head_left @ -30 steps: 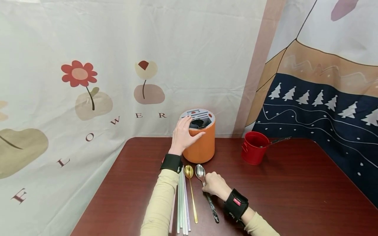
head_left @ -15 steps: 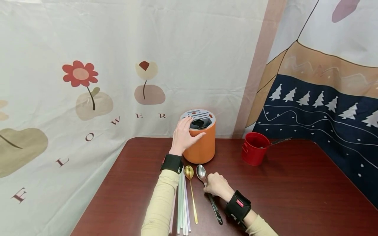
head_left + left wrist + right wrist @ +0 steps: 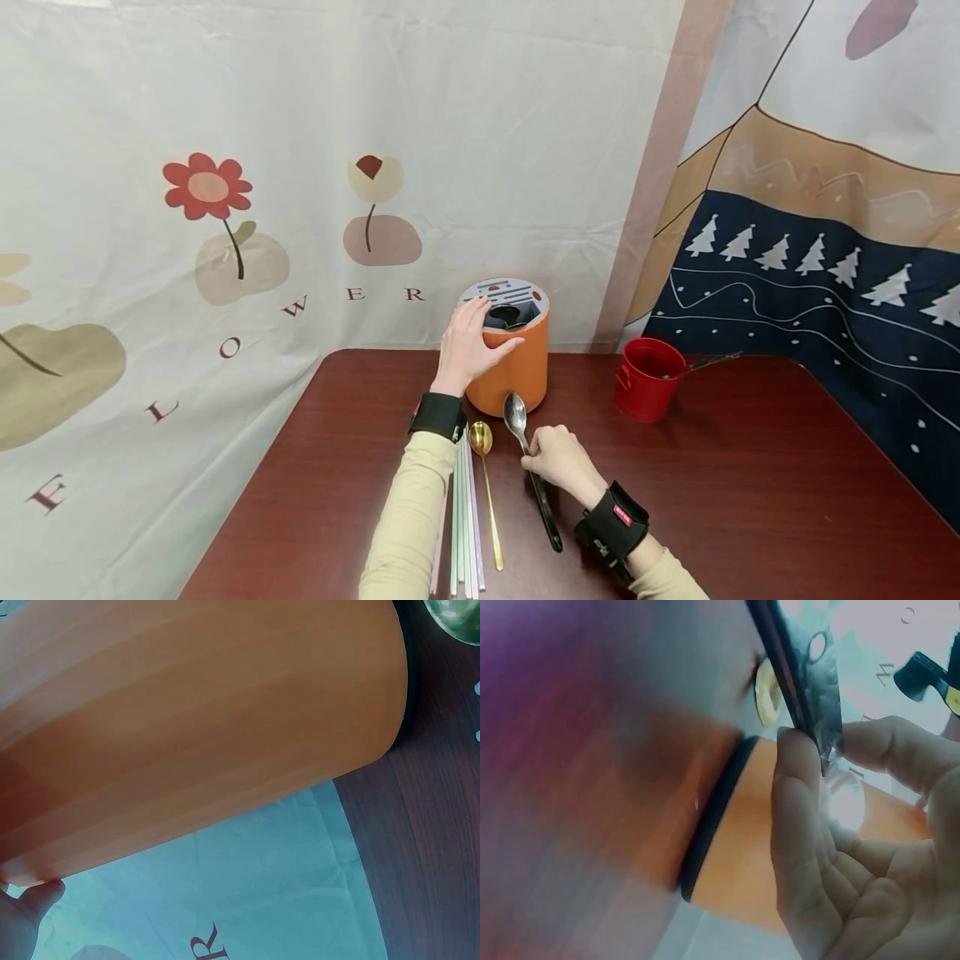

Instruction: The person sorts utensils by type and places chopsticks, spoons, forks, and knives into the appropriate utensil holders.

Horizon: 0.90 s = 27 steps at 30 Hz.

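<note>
My right hand (image 3: 562, 458) pinches a silver spoon with a dark handle (image 3: 545, 512) between thumb and fingertips. The spoon's bowl points toward the orange utensil holder (image 3: 517, 371) and overlaps its base in the head view. Up close in the right wrist view, the handle (image 3: 817, 690) has a patterned, shiny side. My left hand (image 3: 468, 346) rests against the holder's left side, fingertips at the rim and thumb stretched across the front. A black object (image 3: 507, 314) shows inside the holder's opening. In the left wrist view the holder's orange wall (image 3: 225, 720) fills much of the frame.
Left of the silver spoon lie a gold spoon (image 3: 481, 437) and several pastel chopsticks (image 3: 463, 533), partly behind my left sleeve. A red bucket (image 3: 642, 392) with a utensil (image 3: 708, 361) leaning out stands back right. Printed cloth (image 3: 525, 125) hangs behind the table.
My right hand has moved slightly away and to the right, lifting the silver spoon so its bowl is now in front of the holder's base. The left hand stays on the holder.
</note>
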Each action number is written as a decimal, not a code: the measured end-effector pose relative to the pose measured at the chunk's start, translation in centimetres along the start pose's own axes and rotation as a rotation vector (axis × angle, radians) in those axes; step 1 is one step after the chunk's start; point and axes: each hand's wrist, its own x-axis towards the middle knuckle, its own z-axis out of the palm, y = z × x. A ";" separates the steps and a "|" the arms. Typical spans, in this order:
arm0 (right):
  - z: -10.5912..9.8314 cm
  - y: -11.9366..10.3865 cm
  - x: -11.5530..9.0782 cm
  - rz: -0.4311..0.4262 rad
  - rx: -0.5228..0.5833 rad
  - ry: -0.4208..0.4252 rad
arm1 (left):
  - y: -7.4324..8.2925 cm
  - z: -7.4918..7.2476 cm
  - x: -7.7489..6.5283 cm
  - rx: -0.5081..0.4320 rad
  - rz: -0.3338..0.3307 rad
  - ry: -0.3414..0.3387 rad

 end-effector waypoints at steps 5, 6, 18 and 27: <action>-0.5 0.1 0.2 -0.025 0.058 0.094 | 0.1 0.0 -0.1 -0.002 -0.001 -0.001; -0.6 0.1 0.2 -0.031 0.070 0.116 | 0.1 -0.1 -0.1 -0.003 -0.001 -0.001; -1.2 0.0 0.2 -0.114 0.232 0.319 | 0.4 -0.5 -0.1 0.002 -0.015 -0.016; -1.3 0.0 0.1 -0.203 0.278 0.454 | 0.5 -0.5 -0.1 -0.015 -0.011 -0.014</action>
